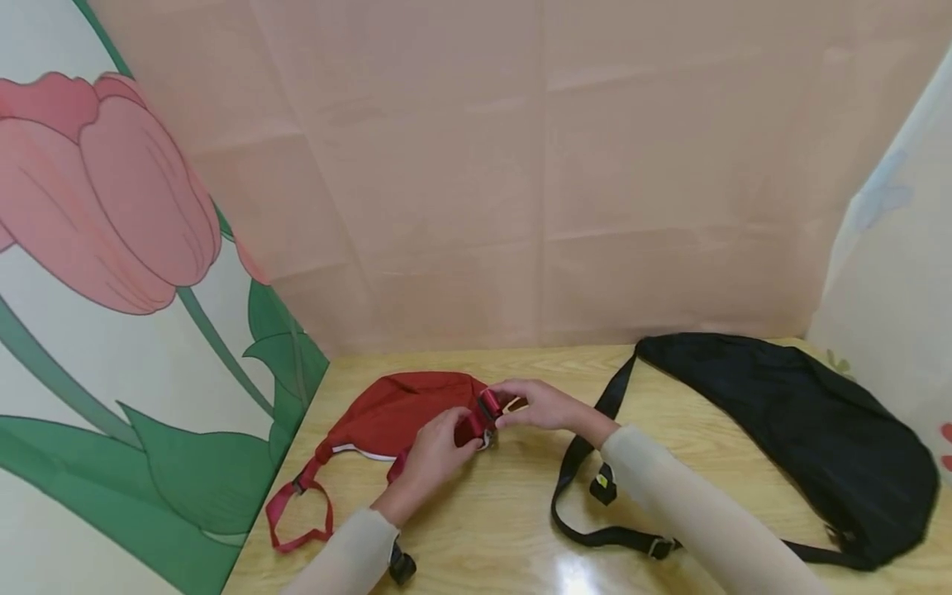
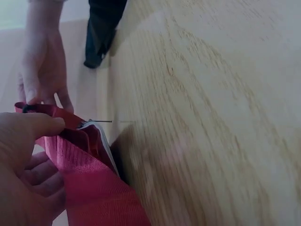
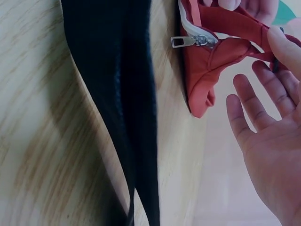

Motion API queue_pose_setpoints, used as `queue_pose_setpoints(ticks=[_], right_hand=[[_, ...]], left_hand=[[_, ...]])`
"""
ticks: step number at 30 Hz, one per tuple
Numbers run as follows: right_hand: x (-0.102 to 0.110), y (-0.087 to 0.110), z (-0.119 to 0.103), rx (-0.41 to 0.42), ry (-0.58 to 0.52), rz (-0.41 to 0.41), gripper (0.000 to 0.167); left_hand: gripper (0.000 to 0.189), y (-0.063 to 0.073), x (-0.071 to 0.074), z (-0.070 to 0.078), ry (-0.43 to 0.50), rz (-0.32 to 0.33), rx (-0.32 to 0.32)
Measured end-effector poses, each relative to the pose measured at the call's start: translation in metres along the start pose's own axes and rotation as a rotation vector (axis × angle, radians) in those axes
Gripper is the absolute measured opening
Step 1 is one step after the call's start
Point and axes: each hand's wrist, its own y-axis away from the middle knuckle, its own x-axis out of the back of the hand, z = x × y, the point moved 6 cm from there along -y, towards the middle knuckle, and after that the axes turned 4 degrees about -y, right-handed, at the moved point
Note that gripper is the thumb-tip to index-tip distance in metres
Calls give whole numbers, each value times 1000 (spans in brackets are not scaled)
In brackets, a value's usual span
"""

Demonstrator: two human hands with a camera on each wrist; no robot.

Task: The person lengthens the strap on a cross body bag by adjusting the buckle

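Note:
A red waist bag (image 1: 412,405) lies near the back of the wooden table, left of the middle. At its right end my left hand (image 1: 439,450) pinches the red strap (image 2: 96,188) between thumb and fingers. Opposite it, my right hand (image 1: 546,406) pinches the same strap beside a dark slider (image 1: 488,405), with thumb and index finger; its other fingers are spread in the right wrist view. A silver zipper pull (image 3: 183,41) on a white zipper hangs below the strap. The far end of the strap is partly hidden by my left hand.
A black sling bag (image 1: 773,413) lies on the right, its black strap (image 1: 568,471) looping under my right forearm. A black buckle (image 1: 402,566) is near my left sleeve. A red strap loop (image 1: 297,541) lies at the left edge. A pinkish sheet (image 1: 535,182) stands behind.

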Motion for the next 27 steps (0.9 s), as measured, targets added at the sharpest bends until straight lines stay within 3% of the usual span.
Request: queue_pose_setpoints(ticks=[17,27], right_hand=[[1,-1,1,26,21,-29,53],[1,1,1,4,-4,-34,57]], left_hand=[[47,-7,2,9,81,24,-32],[47,-7,2,10,59,48,-48]])
